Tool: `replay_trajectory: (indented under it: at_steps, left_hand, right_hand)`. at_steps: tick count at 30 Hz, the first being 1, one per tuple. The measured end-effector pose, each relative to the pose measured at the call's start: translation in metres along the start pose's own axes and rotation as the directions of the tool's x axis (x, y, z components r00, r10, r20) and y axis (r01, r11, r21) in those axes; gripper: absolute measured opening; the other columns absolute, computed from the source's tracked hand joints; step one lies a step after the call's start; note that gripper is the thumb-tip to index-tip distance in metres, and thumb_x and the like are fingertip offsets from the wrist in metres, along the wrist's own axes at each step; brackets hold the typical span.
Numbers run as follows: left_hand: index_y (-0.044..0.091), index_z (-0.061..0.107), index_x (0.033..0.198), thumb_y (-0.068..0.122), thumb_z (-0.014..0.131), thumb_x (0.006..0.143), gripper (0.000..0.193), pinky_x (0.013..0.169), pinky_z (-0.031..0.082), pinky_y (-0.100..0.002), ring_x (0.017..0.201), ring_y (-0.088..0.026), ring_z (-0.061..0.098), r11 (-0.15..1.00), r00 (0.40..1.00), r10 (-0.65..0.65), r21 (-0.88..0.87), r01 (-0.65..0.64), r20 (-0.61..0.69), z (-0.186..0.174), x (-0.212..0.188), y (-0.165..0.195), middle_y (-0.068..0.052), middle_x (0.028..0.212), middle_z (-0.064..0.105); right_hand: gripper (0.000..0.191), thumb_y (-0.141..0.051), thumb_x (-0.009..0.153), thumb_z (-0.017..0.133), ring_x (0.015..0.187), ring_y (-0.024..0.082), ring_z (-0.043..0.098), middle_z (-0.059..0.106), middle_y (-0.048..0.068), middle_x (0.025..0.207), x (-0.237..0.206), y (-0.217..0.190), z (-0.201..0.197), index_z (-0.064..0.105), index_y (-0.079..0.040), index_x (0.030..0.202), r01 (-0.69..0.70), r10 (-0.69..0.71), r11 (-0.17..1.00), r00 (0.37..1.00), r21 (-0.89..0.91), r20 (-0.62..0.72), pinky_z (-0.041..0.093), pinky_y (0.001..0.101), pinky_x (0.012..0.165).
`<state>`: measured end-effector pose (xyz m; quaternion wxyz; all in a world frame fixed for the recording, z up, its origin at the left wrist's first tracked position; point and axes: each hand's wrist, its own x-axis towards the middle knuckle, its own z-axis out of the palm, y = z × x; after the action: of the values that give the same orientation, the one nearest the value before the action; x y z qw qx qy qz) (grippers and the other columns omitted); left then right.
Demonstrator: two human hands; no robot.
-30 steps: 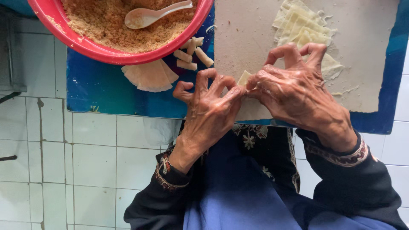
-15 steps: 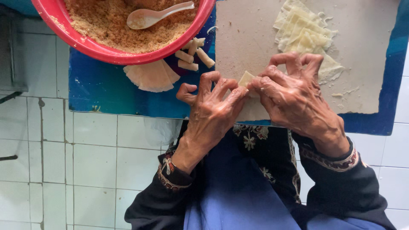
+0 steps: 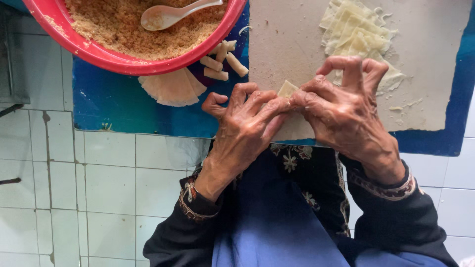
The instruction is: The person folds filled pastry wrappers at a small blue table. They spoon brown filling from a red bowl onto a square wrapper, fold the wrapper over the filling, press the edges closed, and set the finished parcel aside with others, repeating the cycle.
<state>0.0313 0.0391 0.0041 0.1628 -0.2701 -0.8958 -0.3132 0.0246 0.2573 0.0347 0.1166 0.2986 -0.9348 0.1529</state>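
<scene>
Pastry wrapper (image 3: 287,89): thin, pale yellow, soft sheet; only a small folded corner shows, pinched between the fingertips of both hands over the near edge of the work board (image 3: 292,44). Held low against the board, seemingly so the surface supports it while it is pressed into shape.

Left hand (image 3: 245,123): fingers curled, tips gripping the wrapper's left side; dusted with flour.

Right hand (image 3: 346,106): thumb and forefinger gripping the wrapper's right side, remaining fingers arched clear above it.

Work board: flat, off-white, matt, floured; lies on a blue mat (image 3: 114,99).

Stack of wrappers (image 3: 356,34): cut squares, loosely fanned, on the board beyond the right hand, within easy reach.

Rolled pieces (image 3: 222,62): short pale cylinders, grouped beside the board's left edge, partly under the bowl rim.

Round pale sheet (image 3: 170,86): thin, fan-edged, protruding from beneath the bowl.

Red bowl (image 3: 109,54): plastic, smooth, holding crumbly tan filling (image 3: 118,24) with a pale spoon (image 3: 168,14) resting in it.

White tiled floor (image 3: 89,188): glossy, grout stained.
</scene>
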Motion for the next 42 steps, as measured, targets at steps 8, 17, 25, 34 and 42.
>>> replay_trajectory:
  at_steps: [8,17,25,34,42]
  left_hand:
    - [0.019,0.07,0.111,0.02,0.078,0.093,0.02,0.089,0.028,-0.051,0.113,-0.019,0.055,0.996,1.0,0.016,0.092,-0.016,0.007,-0.002,0.002,0.001,0.006,0.111,0.064]
    - [0.018,0.07,0.111,0.022,0.074,0.096,0.016,0.09,0.028,-0.051,0.116,-0.02,0.054,0.994,1.0,0.013,0.108,-0.015,0.022,0.0,0.006,-0.001,0.005,0.113,0.063]
    - [0.02,0.072,0.116,0.018,0.073,0.094,0.022,0.089,0.028,-0.052,0.116,-0.02,0.053,0.988,0.998,0.041,0.147,-0.046,0.038,-0.004,0.007,-0.001,0.007,0.114,0.064]
    - [0.02,0.073,0.121,0.019,0.073,0.097,0.024,0.09,0.027,-0.051,0.12,-0.019,0.053,0.981,0.999,0.012,0.195,-0.019,0.035,-0.002,0.006,0.002,0.008,0.117,0.064]
    - [0.019,0.073,0.125,0.023,0.075,0.1,0.025,0.092,0.025,-0.051,0.126,-0.02,0.05,0.973,1.0,0.02,0.229,-0.015,-0.02,-0.002,0.005,0.005,0.007,0.118,0.064]
  right_hand:
    - [0.018,-0.026,0.091,0.086,0.128,0.025,0.05,0.071,-0.006,0.102,0.007,0.006,0.004,0.077,-0.021,0.106,-0.041,0.041,0.993,0.999,0.108,0.002,0.025,0.0502,0.103]
    - [0.015,-0.027,0.097,0.083,0.122,0.027,0.046,0.071,-0.006,0.109,-0.003,-0.021,-0.004,0.079,-0.018,0.109,-0.044,0.026,0.983,0.994,-0.181,-0.102,0.022,0.0556,0.099]
    - [0.011,-0.024,0.1,0.078,0.127,0.023,0.048,0.072,-0.007,0.11,0.001,-0.013,0.002,0.078,-0.019,0.11,-0.038,0.026,0.984,0.997,-0.174,-0.07,0.023,0.0547,0.102]
    - [0.011,-0.023,0.1,0.079,0.128,0.026,0.047,0.071,-0.006,0.111,-0.001,-0.015,0.009,0.078,-0.02,0.111,-0.069,0.045,0.979,0.991,-0.191,-0.126,0.022,0.055,0.103]
    - [0.011,-0.016,0.096,0.08,0.126,0.029,0.045,0.069,-0.003,0.112,0.0,-0.019,0.011,0.075,-0.016,0.106,-0.11,0.085,0.979,0.985,-0.171,-0.152,0.024,0.0557,0.099]
